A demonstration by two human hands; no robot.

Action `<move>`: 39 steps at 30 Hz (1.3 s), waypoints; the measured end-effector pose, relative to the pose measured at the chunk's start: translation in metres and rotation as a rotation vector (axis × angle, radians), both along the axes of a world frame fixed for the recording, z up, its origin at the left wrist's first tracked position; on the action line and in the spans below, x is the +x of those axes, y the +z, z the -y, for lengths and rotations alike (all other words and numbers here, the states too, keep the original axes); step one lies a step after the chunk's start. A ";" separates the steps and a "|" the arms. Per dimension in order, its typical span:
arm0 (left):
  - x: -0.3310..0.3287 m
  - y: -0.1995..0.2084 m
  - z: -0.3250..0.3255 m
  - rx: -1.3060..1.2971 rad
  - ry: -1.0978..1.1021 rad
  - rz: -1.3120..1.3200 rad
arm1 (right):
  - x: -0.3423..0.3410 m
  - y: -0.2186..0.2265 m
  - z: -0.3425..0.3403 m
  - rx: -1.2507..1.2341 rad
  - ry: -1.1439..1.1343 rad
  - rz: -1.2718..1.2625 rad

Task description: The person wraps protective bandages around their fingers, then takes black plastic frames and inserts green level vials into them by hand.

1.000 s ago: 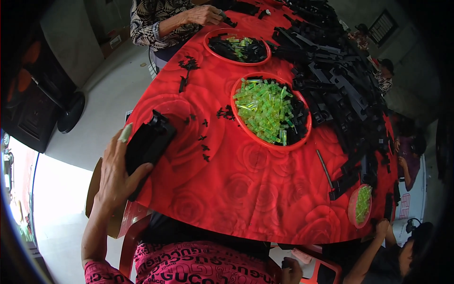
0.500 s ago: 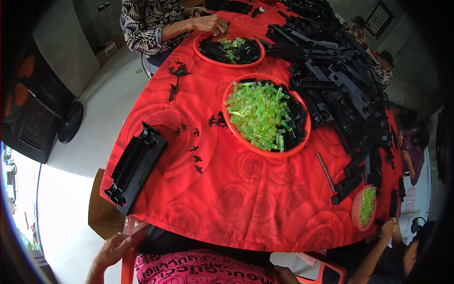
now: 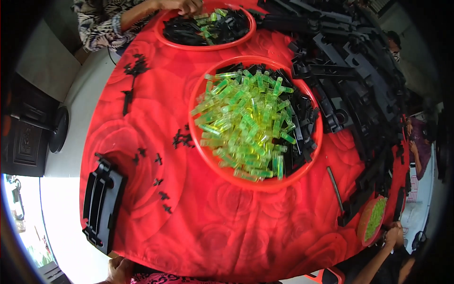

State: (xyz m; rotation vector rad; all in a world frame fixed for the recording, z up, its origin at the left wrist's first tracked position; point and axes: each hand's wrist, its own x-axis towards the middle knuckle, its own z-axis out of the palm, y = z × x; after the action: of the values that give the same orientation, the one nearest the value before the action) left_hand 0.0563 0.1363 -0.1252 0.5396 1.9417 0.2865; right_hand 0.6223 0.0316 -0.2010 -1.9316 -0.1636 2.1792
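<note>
My left hand point(image 3: 120, 270) is low at the table's near left edge, fingers curled; what they hold, if anything, is hidden. Just above it lies a long black plastic housing point(image 3: 105, 206), slightly curved, with slots along its length. My right hand is out of view. Several small black cross-shaped pieces point(image 3: 163, 195) lie scattered to the right of the housing. Further right stands a large red basin point(image 3: 198, 146), heaped with clear yellow-green level vials point(image 3: 246, 120) on its left and black plastic parts point(image 3: 302, 123) on its right.
A second red basin point(image 3: 208, 47) stands at the far side, with a co-worker's hand point(image 3: 189, 6) over it. Black plastic bodies point(image 3: 364, 80) pile up along the right. A thin rod point(image 3: 336, 189) and a small tub of green vials point(image 3: 363, 227) lie near another person's hands point(image 3: 393, 233).
My view has moved closer over the table, so the basin and housing look larger. My left hand sits lower in view, its fingers now curled. My right hand has left the picture.
</note>
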 end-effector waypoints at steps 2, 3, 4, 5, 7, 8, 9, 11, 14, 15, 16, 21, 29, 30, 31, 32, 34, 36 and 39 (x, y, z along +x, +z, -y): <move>-0.002 -0.003 -0.001 -0.047 0.012 0.002 | 0.012 -0.002 0.000 -0.036 0.059 0.009; -0.004 -0.004 -0.001 -0.060 0.019 -0.002 | 0.014 0.002 -0.007 -0.043 0.089 0.008; -0.004 -0.003 0.003 -0.066 0.026 -0.006 | 0.015 0.006 -0.013 -0.043 0.119 0.008; -0.005 -0.006 0.001 -0.056 0.031 -0.006 | 0.016 0.001 -0.029 -0.027 0.147 0.012; -0.006 -0.009 0.001 -0.033 0.051 0.000 | 0.024 -0.003 -0.054 0.008 0.213 0.029; -0.005 -0.013 0.000 -0.017 0.057 0.007 | 0.027 -0.004 -0.061 0.029 0.242 0.041; -0.006 -0.014 0.001 0.003 0.065 0.014 | 0.029 -0.005 -0.067 0.054 0.272 0.055; -0.008 -0.016 0.001 0.058 0.076 0.034 | 0.035 -0.016 -0.086 0.119 0.328 0.094; -0.009 -0.023 0.000 0.133 0.103 0.065 | 0.040 -0.041 -0.118 0.208 0.420 0.156; -0.010 -0.028 0.009 0.183 0.127 0.098 | 0.039 -0.039 -0.110 0.214 0.456 0.168; -0.012 -0.031 0.013 0.230 0.151 0.131 | 0.039 -0.038 -0.099 0.217 0.493 0.179; -0.005 -0.006 0.004 0.480 -0.891 -0.443 | 0.024 0.002 -0.099 0.230 0.653 0.239; 0.050 0.079 -0.009 0.910 -0.721 -0.438 | -0.012 0.109 -0.085 0.974 0.649 0.828; 0.064 0.091 -0.002 0.974 -0.883 -0.421 | -0.021 0.135 -0.088 1.158 0.595 0.825; 0.070 0.091 0.004 0.946 -0.914 -0.207 | -0.026 0.146 -0.085 1.131 0.543 0.705; 0.073 0.088 0.007 0.911 -0.932 0.002 | -0.031 0.153 -0.086 1.109 0.492 0.586; 0.076 0.083 0.000 0.844 -1.018 0.016 | -0.040 0.159 -0.090 1.212 0.533 0.518; 0.076 0.085 -0.008 0.648 -0.848 0.150 | -0.043 0.148 -0.092 1.250 0.846 0.406; 0.080 0.076 -0.012 0.746 -0.804 0.118 | -0.048 0.156 -0.107 1.145 0.958 0.329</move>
State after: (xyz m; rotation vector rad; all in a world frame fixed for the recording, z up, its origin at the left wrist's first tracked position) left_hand 0.1364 0.1484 -0.0494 1.6791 1.3126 0.4969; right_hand 0.5741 0.1383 -0.0452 -1.4941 -2.1601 1.3597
